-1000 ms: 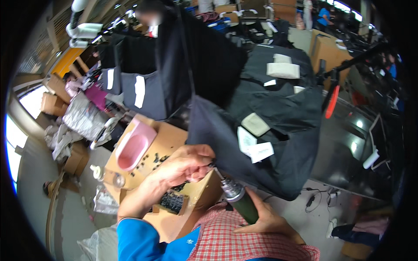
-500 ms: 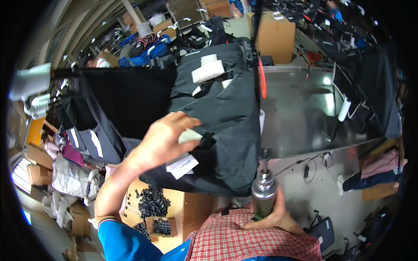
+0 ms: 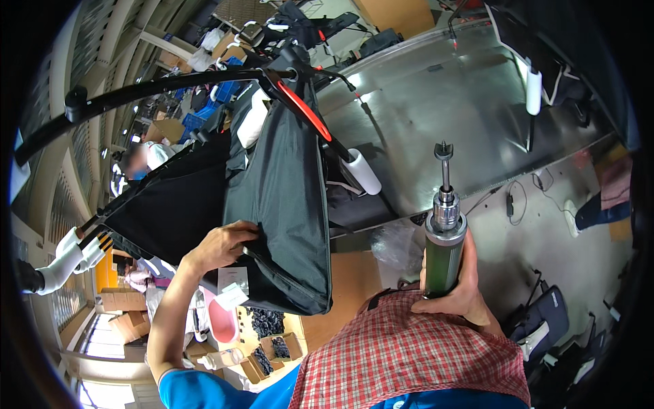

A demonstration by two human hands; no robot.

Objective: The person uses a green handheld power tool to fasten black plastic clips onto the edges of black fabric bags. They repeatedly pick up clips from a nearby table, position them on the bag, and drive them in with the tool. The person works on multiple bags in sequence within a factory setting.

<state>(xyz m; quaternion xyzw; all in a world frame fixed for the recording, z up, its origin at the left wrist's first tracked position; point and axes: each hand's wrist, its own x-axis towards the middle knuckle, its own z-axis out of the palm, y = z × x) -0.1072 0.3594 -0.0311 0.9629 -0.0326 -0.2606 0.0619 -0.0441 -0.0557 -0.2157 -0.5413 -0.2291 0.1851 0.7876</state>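
My left hand pinches the edge of a black fabric seat at its near left side, fingers bent over the cloth. White paper tags hang just below those fingers. A curved black frame tube with a red strip runs above the fabric, and a white-wrapped end lies to the fabric's right. Upright in my right hand is a green and silver power screwdriver, its bit pointing up and touching nothing. My fingers wrap round its body.
A shiny metal table stretches behind, holding another black frame with a white sleeve. Below the fabric are small black parts, cardboard boxes and a pink basin. Cables lie on the floor at right; another person is at far left.
The black fabric seat has turned and tilted, bringing the tube with the red strip across the upper left. My left hand now grips its edge. The screwdriver stands higher and further right in view.
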